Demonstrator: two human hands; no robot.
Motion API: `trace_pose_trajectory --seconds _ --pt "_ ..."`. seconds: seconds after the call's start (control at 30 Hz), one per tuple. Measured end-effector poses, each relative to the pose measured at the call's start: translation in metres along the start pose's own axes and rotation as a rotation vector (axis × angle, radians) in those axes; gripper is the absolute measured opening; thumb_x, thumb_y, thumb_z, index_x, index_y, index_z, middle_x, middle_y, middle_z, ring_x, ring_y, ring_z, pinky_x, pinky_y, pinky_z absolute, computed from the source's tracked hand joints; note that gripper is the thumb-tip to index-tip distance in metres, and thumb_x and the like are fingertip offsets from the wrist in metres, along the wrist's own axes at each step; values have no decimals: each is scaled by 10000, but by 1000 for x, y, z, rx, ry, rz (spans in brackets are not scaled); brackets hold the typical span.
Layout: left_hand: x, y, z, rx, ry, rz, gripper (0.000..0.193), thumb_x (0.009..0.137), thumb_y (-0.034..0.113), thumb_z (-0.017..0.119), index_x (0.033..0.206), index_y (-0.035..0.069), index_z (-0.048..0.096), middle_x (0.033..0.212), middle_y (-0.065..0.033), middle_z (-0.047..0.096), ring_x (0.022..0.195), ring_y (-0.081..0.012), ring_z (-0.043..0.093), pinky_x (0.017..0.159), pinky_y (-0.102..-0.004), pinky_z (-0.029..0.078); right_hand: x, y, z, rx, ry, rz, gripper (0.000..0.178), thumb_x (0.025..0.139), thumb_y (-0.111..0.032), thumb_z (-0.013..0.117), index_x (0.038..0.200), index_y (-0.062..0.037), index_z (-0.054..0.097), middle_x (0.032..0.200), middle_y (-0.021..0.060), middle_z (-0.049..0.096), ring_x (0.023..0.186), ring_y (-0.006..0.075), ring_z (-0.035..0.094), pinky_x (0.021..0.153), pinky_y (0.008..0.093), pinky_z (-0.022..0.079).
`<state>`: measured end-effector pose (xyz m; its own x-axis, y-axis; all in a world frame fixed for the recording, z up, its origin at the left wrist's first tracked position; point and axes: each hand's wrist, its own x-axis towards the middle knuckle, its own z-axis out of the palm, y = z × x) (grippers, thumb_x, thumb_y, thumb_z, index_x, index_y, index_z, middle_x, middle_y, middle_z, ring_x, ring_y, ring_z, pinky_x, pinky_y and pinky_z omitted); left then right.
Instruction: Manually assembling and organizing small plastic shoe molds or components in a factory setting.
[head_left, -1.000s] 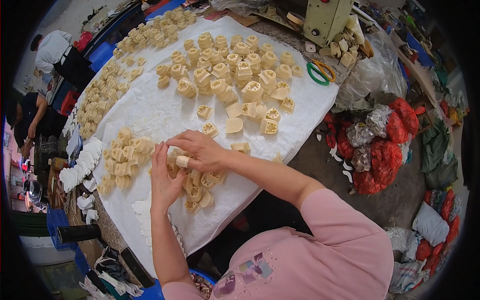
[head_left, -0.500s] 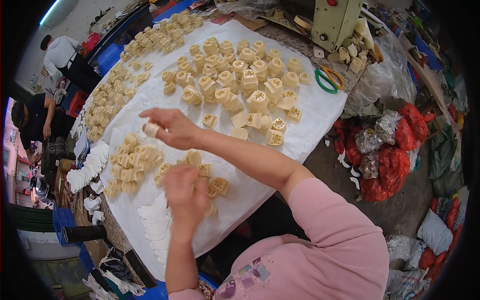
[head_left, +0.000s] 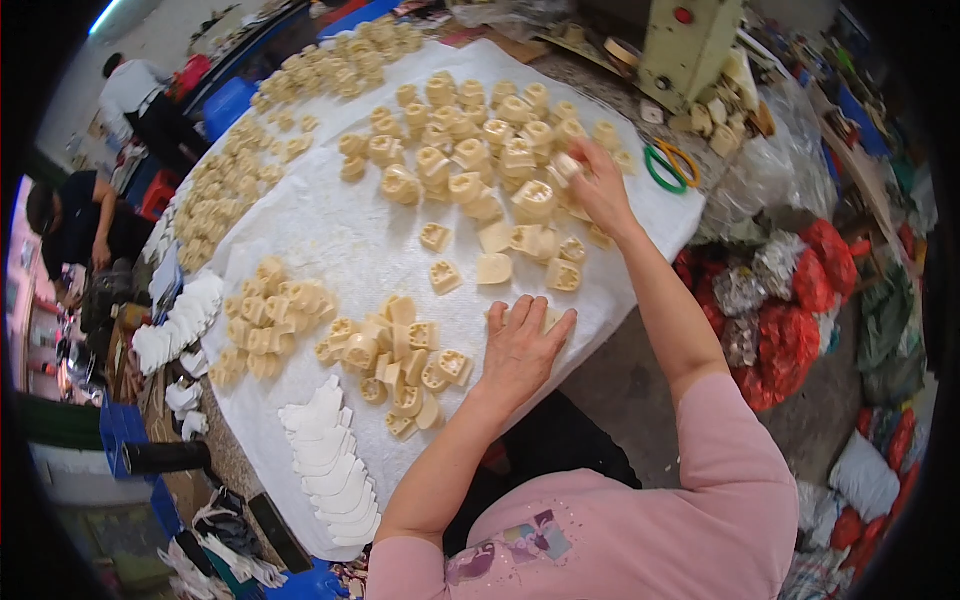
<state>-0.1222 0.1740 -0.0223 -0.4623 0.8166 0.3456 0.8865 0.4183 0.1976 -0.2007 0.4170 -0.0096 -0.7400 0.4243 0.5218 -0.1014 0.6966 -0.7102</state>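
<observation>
Cream moulded plastic pieces point(head_left: 440, 165), small and cap-shaped with hollow ribbed ends, stand in stacks at the far side of the table. At the right of these stacks, my right hand point(head_left: 603, 190) has its fingers closed on one cream piece point(head_left: 567, 168). My left hand point(head_left: 525, 345) lies low near the table's front edge, fingers spread, with a bit of cream showing beside the fingertips; what is under the palm is hidden. Left of it sits a loose heap of the same pieces point(head_left: 395, 350). A row of overlapping white curved sheets point(head_left: 335, 470) lies nearer to me.
White cloth point(head_left: 300, 230) covers the table. More cream pieces point(head_left: 230, 190) fill its left and far-left side. Green-handled scissors point(head_left: 665, 168) and a pale green machine point(head_left: 690, 50) stand at the far right. Red bags point(head_left: 785, 345) lie on the floor. Two people work at the left.
My right hand has swung from the left middle of the table to the far-right stacks. My left hand has moved right, off the heap and toward the front edge.
</observation>
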Motion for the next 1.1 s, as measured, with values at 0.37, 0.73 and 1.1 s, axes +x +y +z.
trace_pose_trajectory --seconds 0.37,0.73,1.1 --pt "12 -36 -16 118 196 -291 861 696 87 695 1441 291 313 1229 -242 429 1065 -375 448 880 -490 383 -49 -51 16 -161 -141 -95 363 767 -287 607 1073 -93 609 1121 104 552 1065 308 517 888 414 418" --pt "8 -40 -47 79 67 -381 648 696 88 682 1290 -1 441 1142 -196 517 1007 -328 533 825 -426 434 -72 -106 43 346 -20 -20 391 752 -211 681 1121 -100 611 1204 113 538 1053 299 531 912 400 432" --pt "-70 -74 -102 131 240 -458 375 677 48 675 1037 9 578 1052 -171 561 1031 -345 518 888 -455 373 -106 -175 108 231 -429 -327 770 677 -255 639 1400 -128 406 1435 124 406 1223 287 426 1055 428 219"
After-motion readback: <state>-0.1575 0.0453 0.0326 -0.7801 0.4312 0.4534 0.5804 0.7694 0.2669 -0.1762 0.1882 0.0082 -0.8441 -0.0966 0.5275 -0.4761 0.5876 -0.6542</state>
